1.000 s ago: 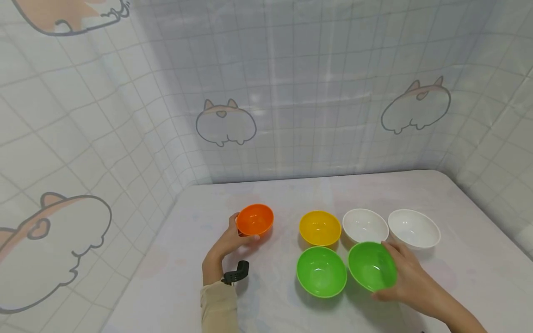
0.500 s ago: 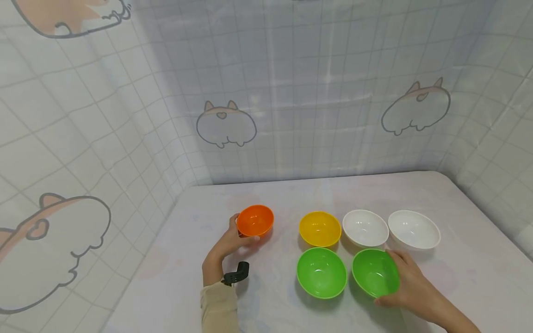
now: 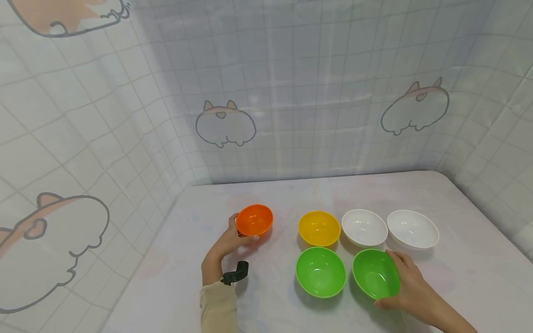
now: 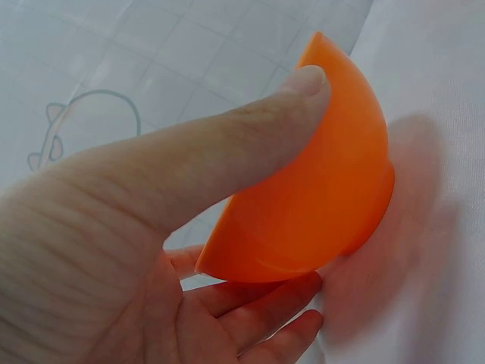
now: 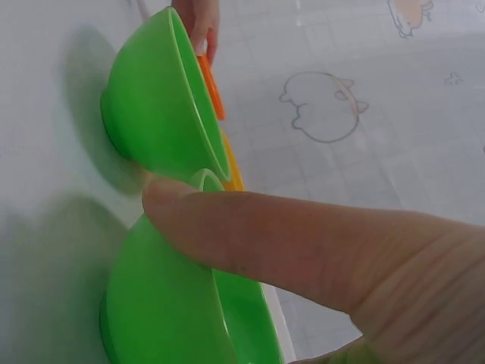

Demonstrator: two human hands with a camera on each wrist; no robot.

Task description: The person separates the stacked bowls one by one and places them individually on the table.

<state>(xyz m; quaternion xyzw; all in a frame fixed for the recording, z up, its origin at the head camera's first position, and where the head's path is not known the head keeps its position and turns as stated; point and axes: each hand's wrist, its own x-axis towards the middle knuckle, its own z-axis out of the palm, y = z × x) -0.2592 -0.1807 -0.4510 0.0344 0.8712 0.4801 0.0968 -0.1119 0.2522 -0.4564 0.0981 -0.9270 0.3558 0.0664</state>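
My left hand (image 3: 226, 239) holds an orange bowl (image 3: 254, 221) at the left of the table. In the left wrist view the thumb lies across the wall of the orange bowl (image 4: 326, 182), with the other fingers beneath the far side. At the right, my right hand (image 3: 412, 286) grips a green bowl (image 3: 376, 274) by its right side, thumb at the front. A second green bowl (image 3: 320, 272) stands just left of it, a narrow gap between them. The right wrist view has the thumb over the held green bowl (image 5: 167, 303), and the other green bowl (image 5: 155, 98) beyond.
Behind the green bowls, a yellow bowl (image 3: 319, 229) and two white bowls, one in the middle (image 3: 364, 227) and one at the right (image 3: 413, 229), form a row. A pale cloth covers the table (image 3: 187, 286). Gridded curtains (image 3: 312, 115) rise at the back and sides.
My right hand has moved the right-hand green bowl slightly down and toward me, away from the white bowls, and it looks more level. The left hand and orange bowl stay in place.
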